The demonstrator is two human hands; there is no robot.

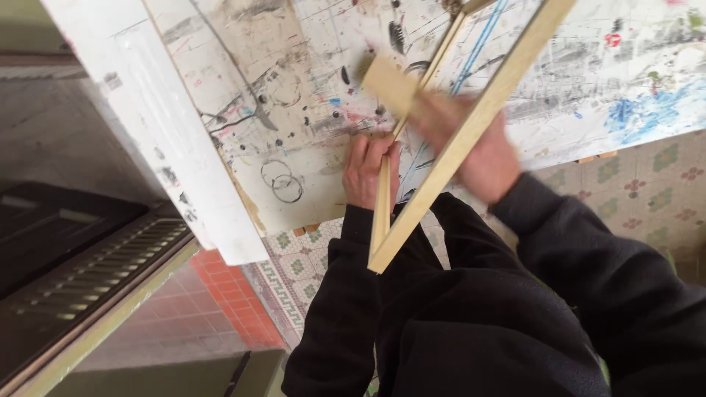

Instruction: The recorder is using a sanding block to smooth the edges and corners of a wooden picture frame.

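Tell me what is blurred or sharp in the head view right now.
Head view: the right hand and the small wooden block are motion-smeared; the left hand gripping the wooden frame is sharper; the paint-stained table top is evenly daylit, with no glare.

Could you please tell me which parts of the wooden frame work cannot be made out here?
Head view:
- Right hand: motion-blurred; its grip on the wooden block is unclear.
- Wooden frame: far end cut off by the top edge.
- Left hand: fingertips hidden behind the frame's thin strip.
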